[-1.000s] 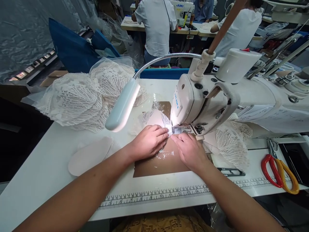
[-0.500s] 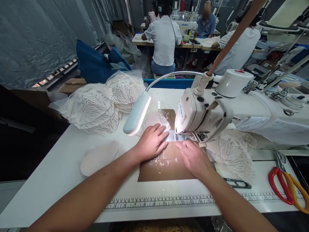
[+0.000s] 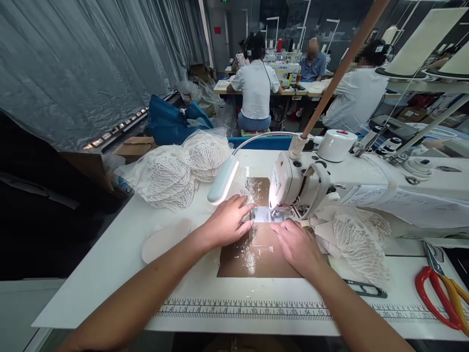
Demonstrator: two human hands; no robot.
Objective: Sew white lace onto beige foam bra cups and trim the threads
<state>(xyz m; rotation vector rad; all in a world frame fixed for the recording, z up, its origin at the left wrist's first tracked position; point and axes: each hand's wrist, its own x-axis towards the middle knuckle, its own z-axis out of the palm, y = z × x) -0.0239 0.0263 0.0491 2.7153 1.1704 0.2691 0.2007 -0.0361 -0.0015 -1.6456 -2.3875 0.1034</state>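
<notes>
My left hand (image 3: 227, 222) lies flat, fingers stretched out, on a pale lace piece (image 3: 244, 191) just left of the needle of the white sewing machine (image 3: 293, 183). My right hand (image 3: 298, 244) rests flat on the brown taped patch (image 3: 256, 254) of the table, its fingertips by the presser foot. The machine's gooseneck lamp (image 3: 223, 180) hangs above my left hand and lights the needle plate. Both hands press down on the work; neither grips anything.
A heap of white lace cups (image 3: 176, 168) sits at the back left. A pale foam pad (image 3: 166, 239) lies left of my arm. More lace (image 3: 361, 239) hangs right of the machine. Thread snips (image 3: 364, 289) and red-and-yellow scissors (image 3: 439, 293) lie right. Other people sew at tables (image 3: 256, 85) behind.
The view has tilted upward, showing more of the room. My hands stay flat by the needle; the lace piece has slid further under and behind the presser foot.
</notes>
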